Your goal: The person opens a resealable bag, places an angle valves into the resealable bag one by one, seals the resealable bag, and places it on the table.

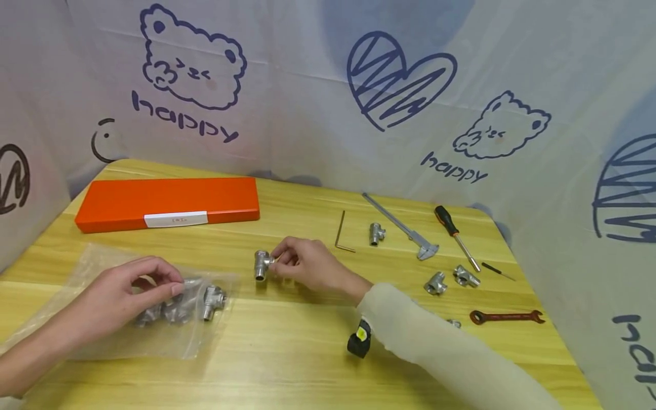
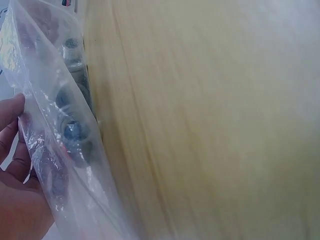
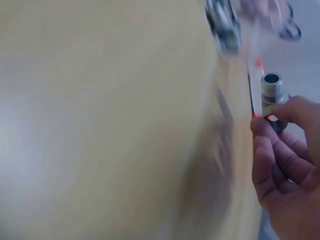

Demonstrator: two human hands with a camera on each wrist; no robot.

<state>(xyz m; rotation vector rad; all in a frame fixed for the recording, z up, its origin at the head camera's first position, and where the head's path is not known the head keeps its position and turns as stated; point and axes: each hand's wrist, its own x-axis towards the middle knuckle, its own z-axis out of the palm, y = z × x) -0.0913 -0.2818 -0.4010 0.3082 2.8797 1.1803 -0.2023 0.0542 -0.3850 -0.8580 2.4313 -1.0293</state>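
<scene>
Nearest the camera, the right forearm in a pale sleeve (image 1: 451,347) crosses the wooden table (image 1: 287,364) from its near right corner.

1. Table: carries all parts and tools.
2. Orange case (image 1: 168,203): lies near the far left corner.
3. Clear plastic bag (image 1: 128,302): lies flat toward the near left edge and holds several metal fittings.
4. Left hand (image 1: 128,293): rests on the bag, fingertips curled and pinching the film over the fittings inside.
5. Right hand (image 1: 307,265): at mid-table, thumb and fingers clamped on one tee fitting (image 1: 263,265), which stands on the table surface.
6. Caliper (image 1: 405,228), screwdriver (image 1: 456,228), wrench (image 1: 507,316), hex key (image 1: 342,232) and loose fittings (image 1: 435,283): lie toward the right edge.

Recommended practice: keep the bag pinned flat so its contents stay put, and hold the tee by its body so the threaded ends remain clear.
</scene>
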